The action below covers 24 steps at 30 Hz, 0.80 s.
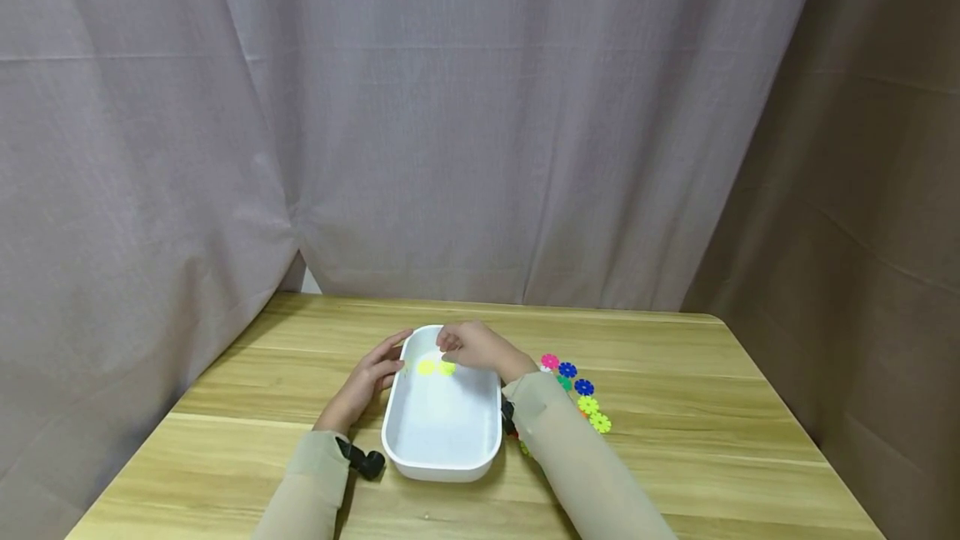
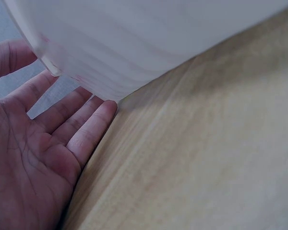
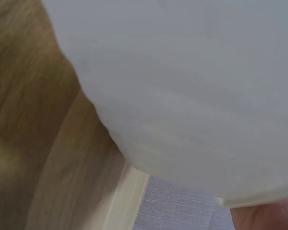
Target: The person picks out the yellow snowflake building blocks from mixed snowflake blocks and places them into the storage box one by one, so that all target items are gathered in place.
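Fingers fanned out on the left hand [image 1: 362, 386], and they're against the left outer wall of the white tray [image 1: 442, 432], straight, fingertips touching near its far-left corner! Over to the right hand [image 1: 483, 347], reaching across the tray's right rim, fingers bent above the far end; whether they pinch anything, I cannot tell from here. Just below those fingertips, on the tray's floor, two yellow pieces [image 1: 426, 367] side by side at the far end. And look right of the tray: a whole cluster of flower-shaped discs, with a pink disc [image 1: 550, 361] farthest back, blue discs [image 1: 584, 387] near it, a green disc [image 1: 564, 383] among them, and yellow discs [image 1: 588, 404] toward the near side, others partly covered by the right sleeve [image 1: 585, 473]. Under the tray, the wooden table [image 1: 652, 482]; beyond it, a grey curtain [image 1: 450, 148].
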Each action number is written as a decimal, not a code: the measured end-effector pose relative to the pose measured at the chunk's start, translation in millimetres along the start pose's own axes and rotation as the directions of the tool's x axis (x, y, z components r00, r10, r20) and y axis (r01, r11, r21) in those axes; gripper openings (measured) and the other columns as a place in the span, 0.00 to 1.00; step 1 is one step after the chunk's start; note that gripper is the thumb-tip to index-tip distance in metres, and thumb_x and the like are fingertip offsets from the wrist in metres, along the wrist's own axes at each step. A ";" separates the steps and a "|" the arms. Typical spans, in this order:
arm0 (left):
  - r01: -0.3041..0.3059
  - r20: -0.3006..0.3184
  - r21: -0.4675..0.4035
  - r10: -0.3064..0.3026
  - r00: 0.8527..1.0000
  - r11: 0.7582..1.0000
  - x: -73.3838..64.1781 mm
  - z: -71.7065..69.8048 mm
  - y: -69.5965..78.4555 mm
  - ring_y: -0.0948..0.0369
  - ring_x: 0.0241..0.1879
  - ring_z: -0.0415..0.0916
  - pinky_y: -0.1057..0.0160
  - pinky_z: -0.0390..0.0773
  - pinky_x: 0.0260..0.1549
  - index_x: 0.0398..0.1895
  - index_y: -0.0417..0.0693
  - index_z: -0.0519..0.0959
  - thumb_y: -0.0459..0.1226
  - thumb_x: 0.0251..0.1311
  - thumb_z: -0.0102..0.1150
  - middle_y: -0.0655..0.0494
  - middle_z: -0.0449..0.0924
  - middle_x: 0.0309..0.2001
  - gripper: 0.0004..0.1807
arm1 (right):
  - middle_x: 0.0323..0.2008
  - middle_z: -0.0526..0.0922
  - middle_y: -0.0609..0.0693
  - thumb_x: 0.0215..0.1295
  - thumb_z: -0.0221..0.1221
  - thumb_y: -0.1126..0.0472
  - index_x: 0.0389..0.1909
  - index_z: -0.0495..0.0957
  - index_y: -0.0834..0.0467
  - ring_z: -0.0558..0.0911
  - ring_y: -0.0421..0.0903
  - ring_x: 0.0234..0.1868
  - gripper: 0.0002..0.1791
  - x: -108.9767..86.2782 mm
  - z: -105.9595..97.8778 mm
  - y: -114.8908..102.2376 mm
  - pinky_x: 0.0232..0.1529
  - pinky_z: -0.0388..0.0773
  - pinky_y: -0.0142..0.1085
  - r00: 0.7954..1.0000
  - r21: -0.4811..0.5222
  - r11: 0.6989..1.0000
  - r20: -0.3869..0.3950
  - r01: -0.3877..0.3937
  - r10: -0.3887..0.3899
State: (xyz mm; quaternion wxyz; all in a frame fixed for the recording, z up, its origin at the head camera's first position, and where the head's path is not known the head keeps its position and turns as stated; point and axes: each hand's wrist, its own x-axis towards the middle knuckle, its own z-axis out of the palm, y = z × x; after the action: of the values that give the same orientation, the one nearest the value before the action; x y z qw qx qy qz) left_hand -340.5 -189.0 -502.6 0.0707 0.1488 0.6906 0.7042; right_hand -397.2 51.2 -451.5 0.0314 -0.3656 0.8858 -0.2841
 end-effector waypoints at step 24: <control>0.003 -0.001 -0.003 -0.003 1.000 1.000 1.6 -0.8 -2.1 0.43 0.66 0.67 0.53 0.75 0.61 0.77 0.53 0.62 0.35 0.67 0.51 0.34 0.63 0.70 0.33 | 0.32 0.83 0.42 0.65 0.66 0.60 0.41 0.83 0.58 0.81 0.37 0.34 0.07 -4.5 -1.0 1.1 0.39 0.80 0.31 0.991 0.084 0.996 -0.127 0.045 -0.034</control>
State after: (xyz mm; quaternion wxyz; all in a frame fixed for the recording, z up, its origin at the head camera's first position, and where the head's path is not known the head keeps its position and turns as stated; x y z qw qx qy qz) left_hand -342.5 -189.2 -504.5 0.0716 0.1475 0.6898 0.7051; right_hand -394.9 55.3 -451.9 -0.0143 -0.3626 0.8656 -0.3451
